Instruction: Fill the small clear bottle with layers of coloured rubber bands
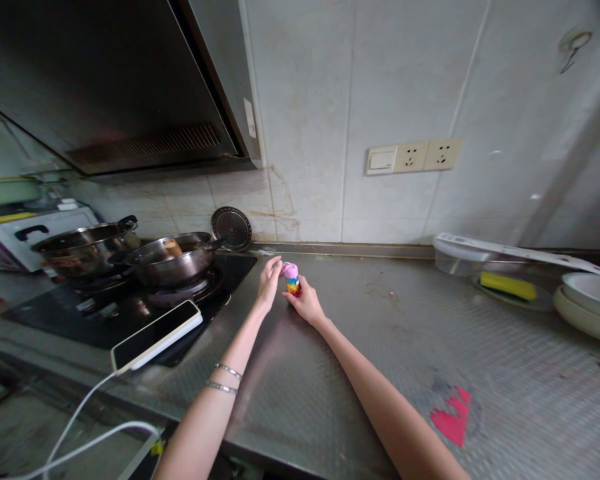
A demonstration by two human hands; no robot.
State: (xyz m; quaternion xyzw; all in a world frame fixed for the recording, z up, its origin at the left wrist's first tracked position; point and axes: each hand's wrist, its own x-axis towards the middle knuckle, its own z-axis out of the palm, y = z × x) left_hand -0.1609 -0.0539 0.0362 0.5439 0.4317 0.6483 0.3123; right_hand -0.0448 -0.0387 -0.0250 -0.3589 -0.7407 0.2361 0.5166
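Note:
A small bottle [293,283] with a pink cap and blue, yellow and red bands stands upright on the metal counter [290,380]. My right hand [307,301] is wrapped round its lower right side. On the bottle's left is my left hand [269,280], its fingers extended upward beside the pink cap, holding nothing that I can see. Whether its fingertips touch the cap's loop is too small to tell. Two silver bracelets circle my left wrist.
On the left, a phone [155,337] with a white cable lies at the edge of the black stove [70,313], which carries two pans [175,263]. A yellow sponge [507,285], a plastic container [457,257] and bowls [593,293] are at the right.

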